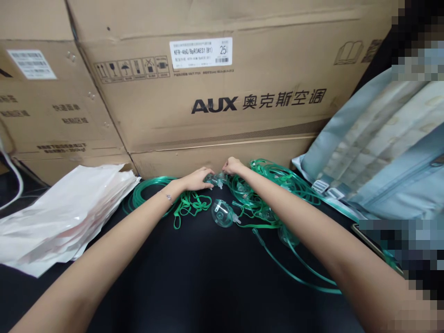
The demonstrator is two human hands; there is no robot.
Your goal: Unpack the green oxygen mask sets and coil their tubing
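My left hand [198, 179] reaches to the foot of the cardboard box, thumb and fingers closed round a small clear plastic piece [218, 180] with a pale connector. Right beside it, my right hand [233, 165] is closed in a pinch at the far end of that piece; what lies between its fingertips is too small to make out. A clear green oxygen mask [223, 212] rests on the black surface just nearer to me. Thin green elastic straps [190, 206] lie loose under my left wrist. A tangle of green tubing [298, 185] with more masks lies right of my right hand.
Large cardboard boxes [208, 129] stand upright behind my hands. White plastic bags [58, 217] are stacked at left, next to a coil of green tubing [145, 187]. A light blue backpack [374, 157] leans at right, with a dark flat device edge [369, 240] below it.
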